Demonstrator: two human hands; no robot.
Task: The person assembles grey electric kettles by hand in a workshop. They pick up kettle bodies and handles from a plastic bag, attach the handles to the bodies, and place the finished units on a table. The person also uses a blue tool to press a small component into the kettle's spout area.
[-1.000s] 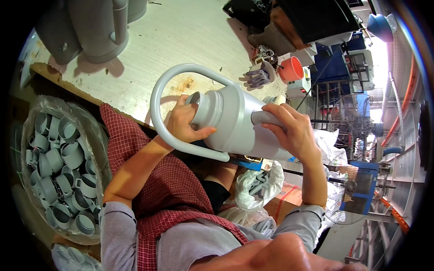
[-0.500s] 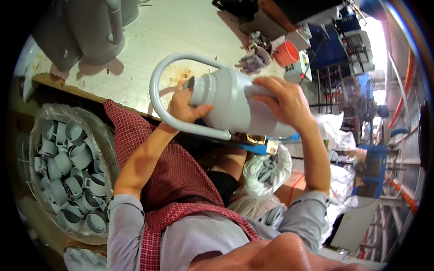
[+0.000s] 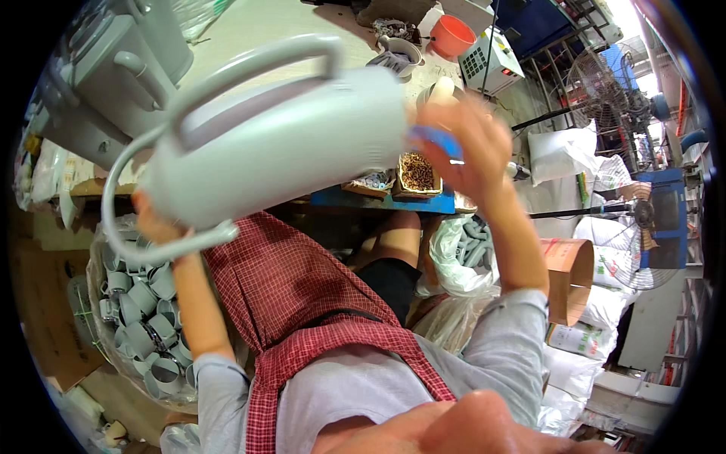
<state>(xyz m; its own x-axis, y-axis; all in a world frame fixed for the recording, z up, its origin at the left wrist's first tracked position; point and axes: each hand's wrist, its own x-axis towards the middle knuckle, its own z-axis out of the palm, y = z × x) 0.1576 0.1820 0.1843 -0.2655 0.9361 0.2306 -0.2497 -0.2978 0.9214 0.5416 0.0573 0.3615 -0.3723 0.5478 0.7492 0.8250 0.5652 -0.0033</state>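
A large grey plastic jug (image 3: 295, 140) hangs tilted above the near edge of the table, its side handle facing the table. A rounded loop handle (image 3: 113, 189) swings out from its left, narrow end. There my left hand (image 3: 155, 221) is closed on the jug's neck, partly hidden behind the loop. My right hand (image 3: 476, 144), smeared by motion, is beside the jug's right end with its fingers curled round a small blue object (image 3: 437, 141), whose kind I cannot make out.
More grey jugs (image 3: 113, 68) stand at the left of the table. An open box of small brass-coloured parts (image 3: 418, 172) sits at the near edge. An orange bowl (image 3: 452, 36) is farther back. A bag of grey ring-like parts (image 3: 140, 303) stands lower left, and a fan (image 3: 643, 216) at right.
The jug has shifted left and turned, bringing its side handle round to the far side. My right hand has let go of that handle and now has a blue object. My left hand moved left.
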